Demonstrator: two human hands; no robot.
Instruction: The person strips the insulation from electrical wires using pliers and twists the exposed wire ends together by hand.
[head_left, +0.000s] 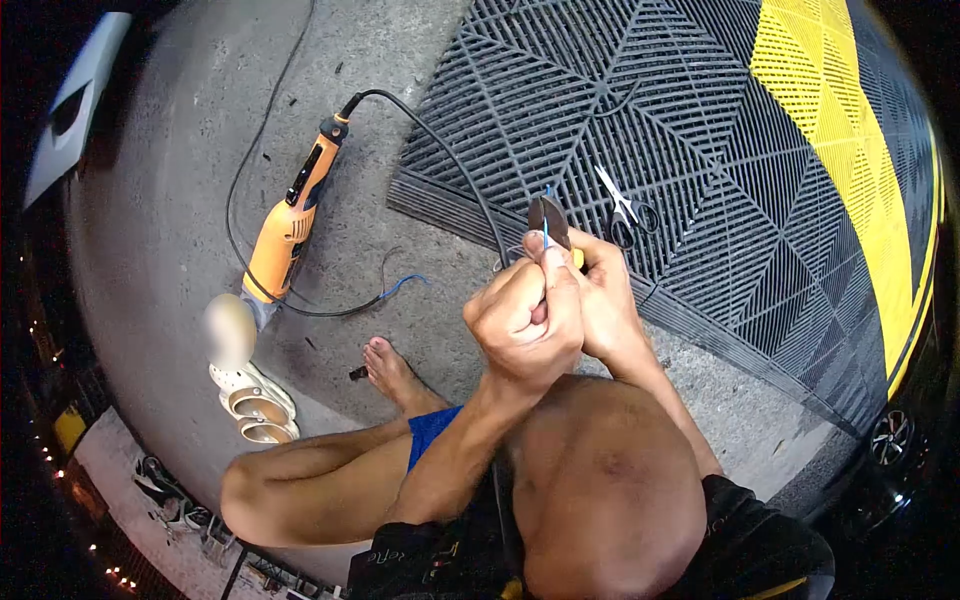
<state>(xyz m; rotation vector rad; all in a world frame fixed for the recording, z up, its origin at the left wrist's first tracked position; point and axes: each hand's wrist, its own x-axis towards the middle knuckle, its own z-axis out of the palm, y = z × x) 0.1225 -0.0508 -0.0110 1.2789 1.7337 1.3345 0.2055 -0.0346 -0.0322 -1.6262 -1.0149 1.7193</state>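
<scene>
My left hand (525, 315) is closed, pinching a thin blue wire (546, 232) between thumb and forefinger. A black cable (484, 195) runs down to this hand from the power tool. Beside it, my right hand (602, 295) is wrapped round cutting pliers (550, 215), with a bit of yellow handle showing. The wire lies against the plier jaws, and a bit of blue shows at their tip. Whether the jaws are closed on the wire I cannot tell. Scissors (622, 210) with black handles lie on the floor tiles just right of the pliers.
An orange power tool (285, 240) lies on the concrete at left. A second black cable with a bare blue wire end (405, 283) lies near it. Clogs (255, 405) stand below the tool. Raised black grid tiles (560, 110) with a yellow strip (850, 150) fill the upper right.
</scene>
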